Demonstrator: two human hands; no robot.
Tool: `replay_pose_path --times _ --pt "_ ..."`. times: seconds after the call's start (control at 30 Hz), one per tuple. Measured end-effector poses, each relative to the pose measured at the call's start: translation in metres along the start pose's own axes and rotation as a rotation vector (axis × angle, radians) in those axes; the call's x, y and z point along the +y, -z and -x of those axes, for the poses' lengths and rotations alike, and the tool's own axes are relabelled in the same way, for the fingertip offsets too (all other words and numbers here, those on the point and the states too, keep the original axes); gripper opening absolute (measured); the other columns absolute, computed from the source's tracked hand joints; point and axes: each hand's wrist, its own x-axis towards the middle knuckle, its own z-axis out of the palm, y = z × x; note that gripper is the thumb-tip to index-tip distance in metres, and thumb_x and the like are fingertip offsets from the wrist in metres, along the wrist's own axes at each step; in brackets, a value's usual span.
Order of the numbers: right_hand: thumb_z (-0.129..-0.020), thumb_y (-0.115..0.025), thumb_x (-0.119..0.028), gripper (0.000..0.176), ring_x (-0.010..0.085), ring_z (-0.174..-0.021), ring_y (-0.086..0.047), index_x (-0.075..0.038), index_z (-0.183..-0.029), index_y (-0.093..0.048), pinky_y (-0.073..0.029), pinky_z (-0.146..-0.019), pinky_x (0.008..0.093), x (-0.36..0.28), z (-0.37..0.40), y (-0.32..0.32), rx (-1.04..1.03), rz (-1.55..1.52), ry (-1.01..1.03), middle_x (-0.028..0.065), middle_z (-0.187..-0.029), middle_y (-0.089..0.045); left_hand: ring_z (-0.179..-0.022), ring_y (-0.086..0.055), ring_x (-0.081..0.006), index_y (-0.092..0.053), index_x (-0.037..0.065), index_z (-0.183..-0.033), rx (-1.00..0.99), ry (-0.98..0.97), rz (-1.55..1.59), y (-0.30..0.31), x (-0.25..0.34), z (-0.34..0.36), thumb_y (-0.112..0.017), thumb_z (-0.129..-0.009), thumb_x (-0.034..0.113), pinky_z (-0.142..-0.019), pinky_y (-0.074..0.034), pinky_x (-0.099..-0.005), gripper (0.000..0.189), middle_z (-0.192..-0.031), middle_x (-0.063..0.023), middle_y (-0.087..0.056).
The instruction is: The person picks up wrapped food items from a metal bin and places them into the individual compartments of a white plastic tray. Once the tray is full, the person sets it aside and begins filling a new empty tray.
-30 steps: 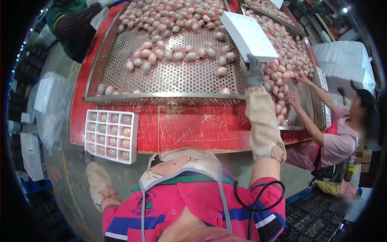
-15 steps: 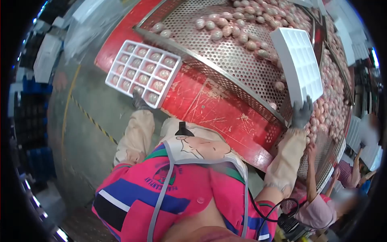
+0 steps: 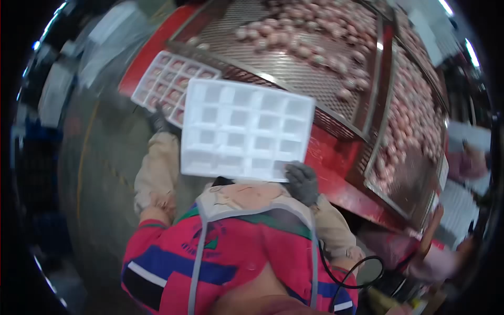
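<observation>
The right hand (image 3: 302, 181), in a grey knit glove, has its fingers clenched on the 5 o'clock corner of an empty white foam tray with square compartments (image 3: 244, 128), held flat in front of the chest, open side up. At 10 o'clock from it, the left hand (image 3: 157, 119), in a dark glove, grasps the near edge of a second white compartment tray filled with pink eggs (image 3: 168, 84), partly overlapped by the empty one. Both sit over the edge of the scratched red tabletop (image 3: 331, 157). From 12 to 2 o'clock, perforated metal troughs (image 3: 294, 79) carry loose pink eggs (image 3: 304, 50). The emblem lettering on the pink striped shirt (image 3: 236, 247) is too blurred to read.
</observation>
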Motion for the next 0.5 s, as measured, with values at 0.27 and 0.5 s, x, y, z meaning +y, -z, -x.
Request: replay_pose_path --times 0.27,0.5 --pt "-0.074 -0.054 -0.016 0.027 0.0241 -0.114 -0.049 -0.008 -0.1 -0.059 -0.037 -0.095 0.0423 -0.02 0.044 -0.027 -0.338 0.179 -0.313 0.0068 -0.117 -0.057 -0.116 -0.049 -0.0309 -0.045 0.0 -0.129 -0.006 -0.505 -0.166 0.009 0.137 0.085 -0.069 -0.082 0.024 -0.1 -0.038 -0.0366 0.058 -0.126 -0.0184 -0.051" --pt "-0.08 -0.058 -0.031 0.04 0.027 -0.113 -0.049 -0.009 -0.114 -0.058 -0.033 -0.099 0.0433 -0.025 0.02 -0.001 -0.313 0.135 -0.353 0.0093 -0.121 -0.055 -0.113 -0.051 -0.03 -0.054 0.001 -0.119 -0.368 -0.915 0.03 -0.056 0.237 0.144 -0.07 -0.079 0.014 -0.099 -0.039 -0.0384 0.045 -0.119 -0.0161 -0.056"
